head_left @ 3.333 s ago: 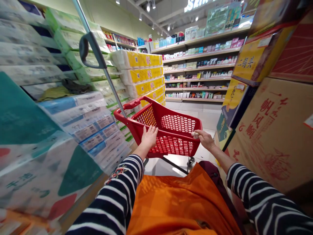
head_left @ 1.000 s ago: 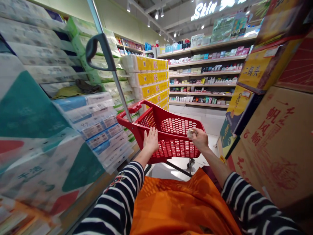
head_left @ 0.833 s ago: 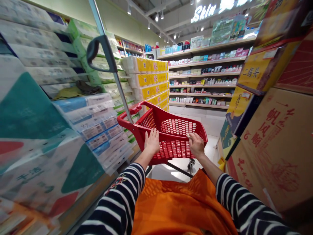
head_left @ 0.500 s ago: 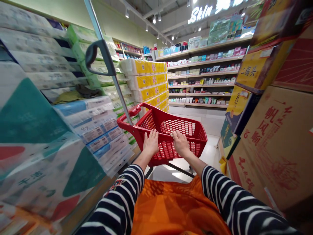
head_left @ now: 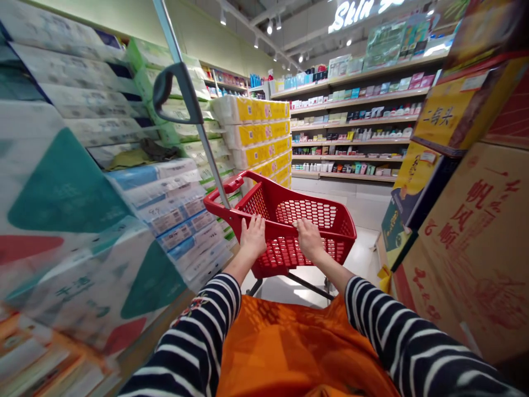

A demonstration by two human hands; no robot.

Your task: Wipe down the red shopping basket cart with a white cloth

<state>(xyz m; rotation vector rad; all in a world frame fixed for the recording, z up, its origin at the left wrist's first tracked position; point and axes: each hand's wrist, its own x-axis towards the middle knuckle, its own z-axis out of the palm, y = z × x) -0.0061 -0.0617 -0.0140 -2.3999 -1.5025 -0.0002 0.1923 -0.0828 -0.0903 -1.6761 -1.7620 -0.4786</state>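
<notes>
A red plastic shopping cart [head_left: 281,228] with a mesh basket stands sideways in front of me. My left hand [head_left: 253,237] rests on its near side rim, fingers hooked over the edge close to the push handle. Farther along the same rim, my right hand [head_left: 309,240] is closed round the edge with its fingers curled inward. No goods show in the visible part of the basket. A metal pole [head_left: 213,160] rises beside the cart's handle end and bears a dark grey loop grip [head_left: 192,94]; neither hand touches it.
Packs of tissue paper [head_left: 169,220] are piled along the left, with yellow-and-white packs [head_left: 264,135] beyond. Cardboard cartons [head_left: 475,220] and yellow boxes [head_left: 440,118] form a stack on the right. Shelves of skin-care goods [head_left: 355,140] stand at the back. Pale floor [head_left: 366,248] shows between.
The cart and both hands appear slightly farther right in view, and the surroundings have shifted right too. My right fingers look more curled over the rim; both hands stay on the cart.
</notes>
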